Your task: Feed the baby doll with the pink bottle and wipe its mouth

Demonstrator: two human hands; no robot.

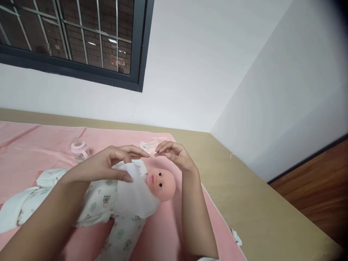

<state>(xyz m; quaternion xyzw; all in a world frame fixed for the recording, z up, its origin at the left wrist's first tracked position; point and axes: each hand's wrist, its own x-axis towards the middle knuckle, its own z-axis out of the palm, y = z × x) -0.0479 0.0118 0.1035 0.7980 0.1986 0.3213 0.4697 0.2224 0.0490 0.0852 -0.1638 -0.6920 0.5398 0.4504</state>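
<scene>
A baby doll [163, 181] in a white patterned suit lies on its back, its head toward the right. Across its chest and under its chin lies a thin white cloth [136, 195]. My left hand [115, 163] is over the doll's chest, a raised part of the cloth between its thumb and bent index finger; its other fingers stretch to the right. Beyond the doll's head, my right hand [175, 154] has its fingers loosely bent and no thing visible in it. The fingertips of both hands are close together, near a small white packet [146, 146].
A pink mat [40, 145] covers much of the tan surface [231, 188]. A pink-and-white baby bottle [80, 149] stands behind my left forearm. A small white item [236, 237] lies at the mat's right edge. White walls and a barred window [89, 36] are behind.
</scene>
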